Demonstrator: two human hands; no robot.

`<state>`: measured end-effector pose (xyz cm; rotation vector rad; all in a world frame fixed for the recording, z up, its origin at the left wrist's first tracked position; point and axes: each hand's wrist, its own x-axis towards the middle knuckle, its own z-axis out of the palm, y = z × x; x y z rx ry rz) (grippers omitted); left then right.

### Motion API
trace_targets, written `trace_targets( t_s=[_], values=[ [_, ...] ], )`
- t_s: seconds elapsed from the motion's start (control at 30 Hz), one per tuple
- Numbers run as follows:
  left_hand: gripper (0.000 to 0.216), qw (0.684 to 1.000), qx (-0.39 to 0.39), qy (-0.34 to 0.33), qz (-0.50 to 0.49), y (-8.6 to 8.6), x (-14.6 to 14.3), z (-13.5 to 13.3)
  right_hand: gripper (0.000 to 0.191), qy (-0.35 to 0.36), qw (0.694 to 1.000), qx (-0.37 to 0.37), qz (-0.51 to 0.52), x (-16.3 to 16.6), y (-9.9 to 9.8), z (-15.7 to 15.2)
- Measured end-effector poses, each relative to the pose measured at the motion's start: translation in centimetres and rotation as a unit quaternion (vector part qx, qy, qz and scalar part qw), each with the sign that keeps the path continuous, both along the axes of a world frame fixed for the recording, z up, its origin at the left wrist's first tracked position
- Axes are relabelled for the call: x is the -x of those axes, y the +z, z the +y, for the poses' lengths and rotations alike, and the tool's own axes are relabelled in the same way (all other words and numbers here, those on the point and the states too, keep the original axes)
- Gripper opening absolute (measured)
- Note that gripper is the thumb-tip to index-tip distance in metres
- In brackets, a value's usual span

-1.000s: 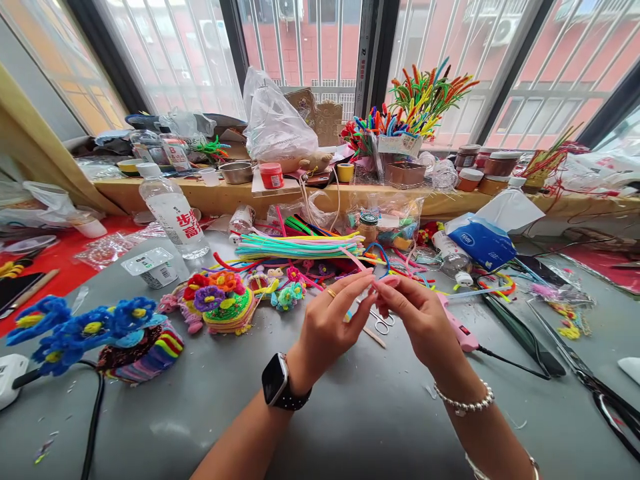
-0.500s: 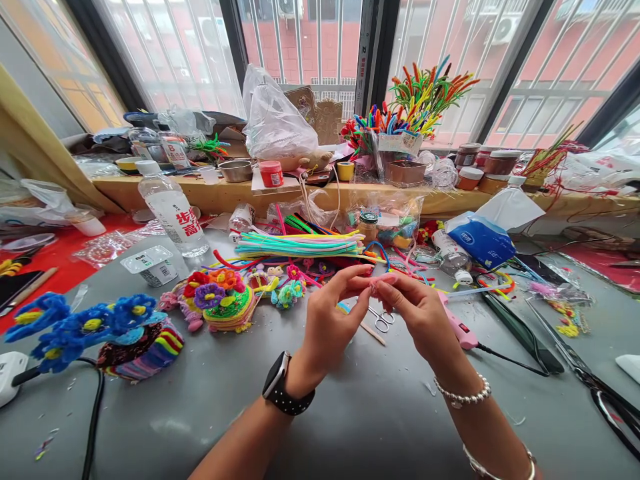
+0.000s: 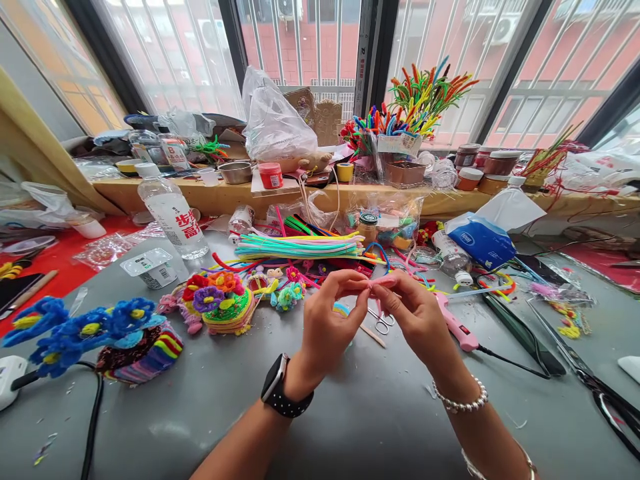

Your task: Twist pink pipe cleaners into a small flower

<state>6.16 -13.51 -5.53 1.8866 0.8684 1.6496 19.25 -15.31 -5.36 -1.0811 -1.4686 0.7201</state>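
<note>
Over the middle of the grey table, my left hand (image 3: 330, 320) and my right hand (image 3: 413, 307) meet with bent fingers. Between their fingertips they pinch a small pink pipe cleaner (image 3: 371, 284), looped to both sides and partly hidden by the fingers. Just below it lie small scissors (image 3: 383, 322) and a thin wooden stick (image 3: 373, 335). A pink glue gun (image 3: 457, 325) rests to the right of my right hand. Behind the hands is a bundle of pastel pipe cleaners (image 3: 300, 247).
On the left stand a cake-like piece with blue flowers (image 3: 143, 353), a flowered green-topped piece (image 3: 227, 307), a plastic cup (image 3: 153, 268) and a bottle (image 3: 173, 213). Large black-handled scissors (image 3: 595, 383) lie at right, near a blue tissue pack (image 3: 483, 240). Jars and bags line the sill.
The fingertips have shifted slightly on the pink pipe cleaner, and more of its looped shape shows now. Both hands stay in nearly the same place.
</note>
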Motion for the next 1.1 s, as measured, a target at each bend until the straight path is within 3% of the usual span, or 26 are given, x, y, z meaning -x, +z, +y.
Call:
trace_targets(
  t_s=[0.27, 0.5, 0.83, 1.1],
  values=[
    [0.018, 1.000, -0.005, 0.027, 0.006, 0.11, -0.09, -0.16, 0.018, -0.016, 0.999, -0.013, -0.031, -0.03, -0.01, -0.05],
    [0.018, 0.999, 0.028, -0.012, 0.024, 0.44, 0.20, -0.03, 0.020, 0.003, 1.000, 0.020, -0.012, -0.31, -0.17, 0.29],
    [0.017, 0.998, 0.026, 0.046, 0.033, 0.54, 0.22, -0.02, 0.022, -0.002, 0.998, 0.052, 0.034, -0.37, -0.32, 0.38],
    [0.018, 0.997, 0.061, 0.006, 0.038, 0.87, 0.25, -0.19, 0.016, 0.005, 0.999, 0.034, 0.041, -0.32, -0.28, 0.37]
  ],
)
